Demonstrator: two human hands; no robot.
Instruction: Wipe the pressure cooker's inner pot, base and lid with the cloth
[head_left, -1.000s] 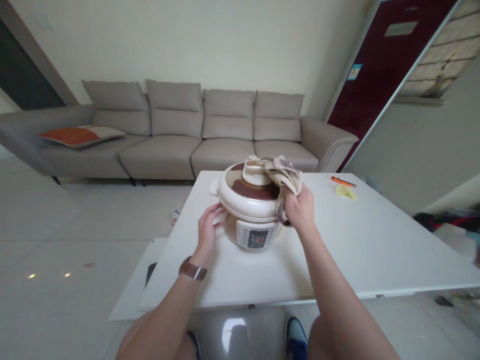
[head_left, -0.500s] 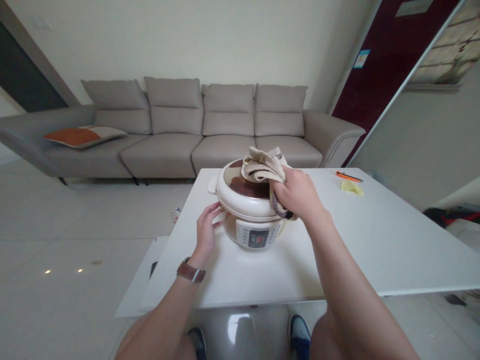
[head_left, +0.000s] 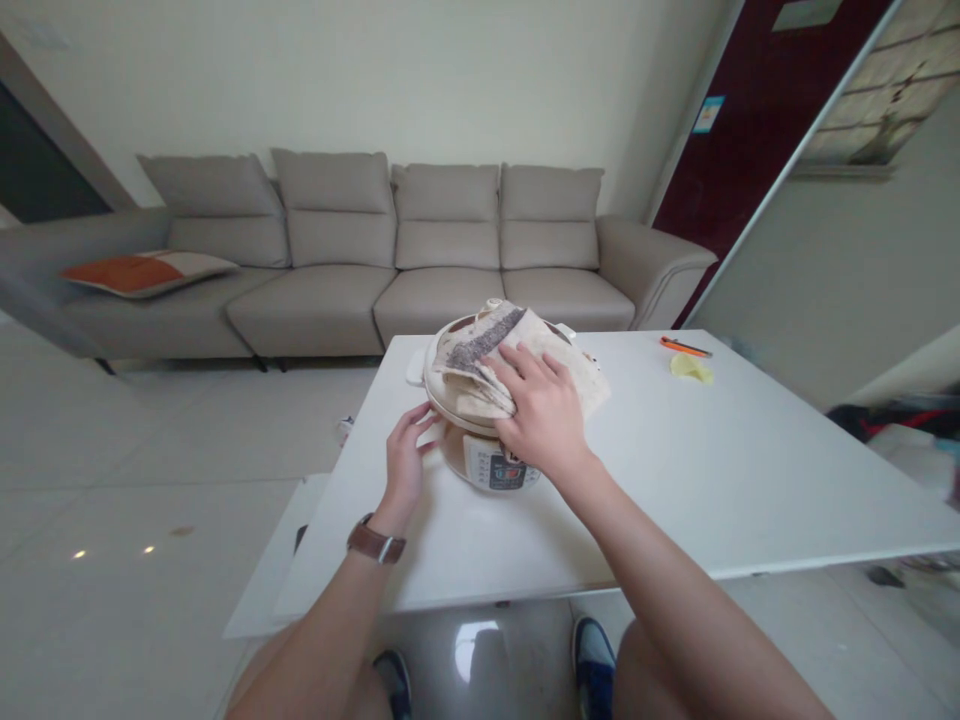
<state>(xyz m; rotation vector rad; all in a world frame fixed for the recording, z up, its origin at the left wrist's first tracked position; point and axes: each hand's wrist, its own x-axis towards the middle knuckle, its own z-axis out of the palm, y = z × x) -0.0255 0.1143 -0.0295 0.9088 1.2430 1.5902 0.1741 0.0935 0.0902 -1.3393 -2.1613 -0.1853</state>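
Note:
A white rice cooker [head_left: 457, 450] with a front control panel stands on the white table [head_left: 652, 490], its lid down. A cream cloth with a dark grey band [head_left: 484, 350] is spread over much of the lid, hiding most of its dark top. Resting flat on that cloth is my right hand [head_left: 544, 410], fingers spread and pressing it against the lid's front right. My left hand [head_left: 407, 455] is at the cooker's left side, fingers loosely apart and touching or very near the body below the rim. A brown-strapped watch [head_left: 376, 541] is on my left wrist.
An orange utility knife [head_left: 685, 347] and a pale yellow scrap [head_left: 691, 369] lie at the table's far right. Behind the table stands a grey sofa [head_left: 442, 295], with an orange and white cushion [head_left: 142, 274] at its left end.
The bunched cloth in my right hand is now opened out across the lid. My right hand has moved left and down, from gripping it to lying flat. The left hand stays by the cooker.

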